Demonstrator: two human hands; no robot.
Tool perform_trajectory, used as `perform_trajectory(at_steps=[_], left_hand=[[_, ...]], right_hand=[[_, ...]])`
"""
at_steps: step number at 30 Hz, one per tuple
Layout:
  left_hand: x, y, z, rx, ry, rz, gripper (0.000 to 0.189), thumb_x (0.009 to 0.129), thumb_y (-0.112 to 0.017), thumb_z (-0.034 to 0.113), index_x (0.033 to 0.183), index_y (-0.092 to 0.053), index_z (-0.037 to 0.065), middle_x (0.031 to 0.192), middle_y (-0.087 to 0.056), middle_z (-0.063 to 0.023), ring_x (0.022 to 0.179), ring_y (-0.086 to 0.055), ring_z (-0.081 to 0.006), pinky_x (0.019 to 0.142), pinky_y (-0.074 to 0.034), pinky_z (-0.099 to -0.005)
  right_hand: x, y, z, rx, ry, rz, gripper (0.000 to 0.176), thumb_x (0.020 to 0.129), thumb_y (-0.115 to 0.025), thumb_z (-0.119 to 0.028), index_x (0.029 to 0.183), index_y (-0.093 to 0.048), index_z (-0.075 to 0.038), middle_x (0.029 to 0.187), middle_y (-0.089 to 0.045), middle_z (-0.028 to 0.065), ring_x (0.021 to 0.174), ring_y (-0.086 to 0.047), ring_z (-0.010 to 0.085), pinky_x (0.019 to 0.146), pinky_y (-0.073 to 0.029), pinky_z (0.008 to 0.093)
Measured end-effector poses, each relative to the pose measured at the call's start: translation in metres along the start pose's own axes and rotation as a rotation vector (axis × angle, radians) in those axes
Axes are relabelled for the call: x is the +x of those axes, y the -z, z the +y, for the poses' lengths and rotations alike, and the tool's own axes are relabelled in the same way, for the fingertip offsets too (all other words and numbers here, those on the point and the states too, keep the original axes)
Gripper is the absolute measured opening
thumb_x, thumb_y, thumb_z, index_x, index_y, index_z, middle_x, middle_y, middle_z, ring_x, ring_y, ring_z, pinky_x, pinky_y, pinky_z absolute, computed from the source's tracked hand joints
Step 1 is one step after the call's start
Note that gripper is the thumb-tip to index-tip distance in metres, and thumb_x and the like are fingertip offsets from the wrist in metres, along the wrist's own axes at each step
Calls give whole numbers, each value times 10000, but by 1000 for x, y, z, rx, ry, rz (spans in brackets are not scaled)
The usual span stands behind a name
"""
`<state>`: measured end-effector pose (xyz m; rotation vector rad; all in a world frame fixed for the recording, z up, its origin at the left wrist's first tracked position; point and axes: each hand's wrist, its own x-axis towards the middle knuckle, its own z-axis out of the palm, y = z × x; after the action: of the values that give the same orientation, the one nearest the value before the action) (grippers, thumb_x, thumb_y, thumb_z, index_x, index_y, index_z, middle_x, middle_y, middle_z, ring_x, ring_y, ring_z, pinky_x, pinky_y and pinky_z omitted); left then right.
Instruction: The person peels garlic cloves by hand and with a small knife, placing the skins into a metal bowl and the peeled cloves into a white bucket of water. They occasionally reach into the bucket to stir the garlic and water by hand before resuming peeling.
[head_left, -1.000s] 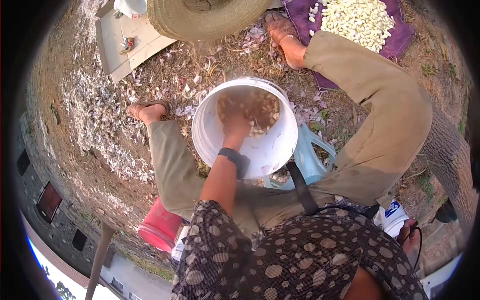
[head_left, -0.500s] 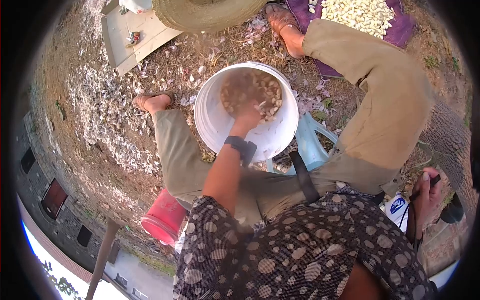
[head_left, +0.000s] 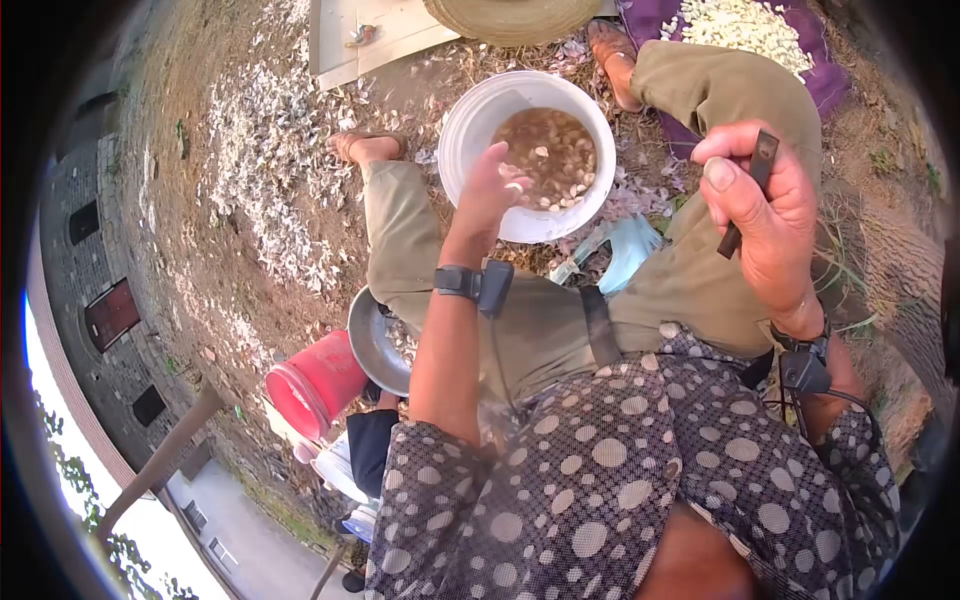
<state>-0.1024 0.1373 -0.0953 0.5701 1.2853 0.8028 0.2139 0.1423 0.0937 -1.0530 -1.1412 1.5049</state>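
My left hand (head_left: pixel 488 195), blurred, is above the near rim of the white bucket (head_left: pixel 465 130). Its fingers are curled round a small pale piece that looks like a garlic clove (head_left: pixel 515 187). Brownish water with garlic cloves (head_left: pixel 560 150) fills the bottom of the bucket, which stands between my legs. My right hand (head_left: pixel 765 215) is raised over my right thigh. Between its thumb and fingers it grips a short, flat, dark blade (head_left: pixel 750 190), held tilted. Both wrists wear dark straps with small boxes.
Peeled garlic cloves (head_left: pixel 745 30) lie on a purple cloth (head_left: pixel 825 75). Near my left leg stand a metal basin (head_left: pixel 372 345) and a red bucket (head_left: pixel 320 385), beside another person's dark sleeve (head_left: pixel 370 450). Garlic skins (head_left: pixel 270 200) litter the ground. A straw hat (head_left: pixel 510 22) and cardboard (head_left: pixel 395 45) lie ahead.
My left hand has risen out of the bucket. My right hand has come up from low at the right, bringing the dark blade forward. The view has shifted, showing the metal basin.
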Motion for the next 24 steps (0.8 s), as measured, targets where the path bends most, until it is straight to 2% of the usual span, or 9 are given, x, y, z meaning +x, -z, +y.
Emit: perform_trajectory(at_steps=[5, 8, 11, 12, 15, 16, 19, 20, 24], left_hand=[[-15, -8, -8, 28, -170, 19, 735, 829, -586, -116, 1510, -407, 92, 1245, -558, -153, 1161, -632, -277, 862, -566, -336], [-34, -20, -4, 98, -267, 23, 653, 849, -583, -127, 1464, -452, 49, 1298, -543, -165, 1187, -630, -295, 896, -573, -342], [-36, -20, -14, -94, -293, 55, 505, 882, -596, -116, 1366, -509, -4, 1345, -543, -180, 1194, -635, -300, 903, -575, -345], [-41, -22, -13, -220, -267, 52, 371, 913, -613, -86, 1271, -537, -31, 1380, -548, -186, 1214, -630, -309, 927, -575, -352], [-71, -39, 3, -364, -340, 55, 323, 920, -631, -65, 1231, -555, -19, 1394, -558, -190, 1236, -620, -308, 947, -572, -351], [-78, -40, 2, -358, -397, 24, 350, 933, -624, -52, 1270, -538, -14, 1452, -508, -199, 1238, -619, -301, 962, -567, -354], [-109, -58, 3, -113, -705, 66, 401, 932, -603, -69, 1317, -509, -7, 1507, -446, -201, 1241, -616, -292, 979, -558, -364], [-122, -65, 7, -37, -714, 97, 447, 925, -577, -102, 1350, -479, -6, 1555, -377, -209, 1247, -613, -288, 1018, -538, -380], [-132, -78, -1, 189, -906, 198, 426, 925, -543, -137, 1327, -477, -11, 1563, -346, -237, 1275, -598, -296, 1093, -488, -390]], right_hand=[[-48, -18, 34, -2, -165, -50, 92, 1008, -623, -123, 1058, -628, -46, 860, -567, -53, 706, -474, 19, 639, -402, 193], [-58, -19, 57, -27, -249, -48, 50, 1001, -613, -101, 1008, -610, -52, 859, -571, -48, 720, -492, 25, 646, -417, 202], [-47, -26, 76, -80, -275, -74, 31, 992, -602, -81, 999, -603, -51, 854, -574, -40, 732, -508, 27, 657, -431, 210], [-42, -32, 80, -100, -251, -91, 32, 984, -601, -74, 1003, -601, -47, 843, -574, -35, 745, -528, 33, 670, -444, 219], [-31, -54, 84, -144, -231, -102, 43, 984, -603, -80, 1001, -600, -41, 839, -577, -34, 751, -539, 39, 679, -452, 223], [-28, -62, 81, -133, -241, -111, 72, 983, -620, -98, 1012, -605, -34, 854, -601, -25, 776, -562, 49, 713, -476, 227], [-18, -78, 87, -87, -274, -158, 104, 982, -636, -118, 1029, -610, -29, 888, -627, -9, 818, -590, 56, 751, -496, 236], [-18, -85, 82, -110, -319, -154, 129, 979, -652, -134, 1045, -617, -29, 932, -647, -5, 873, -606, 56, 773, -509, 244], [-24, -99, 93, -14, -197, -197, 158, 970, -661, -101, 1099, -606, -28, 1012, -649, -8, 906, -592, 45, 783, -499, 230]])
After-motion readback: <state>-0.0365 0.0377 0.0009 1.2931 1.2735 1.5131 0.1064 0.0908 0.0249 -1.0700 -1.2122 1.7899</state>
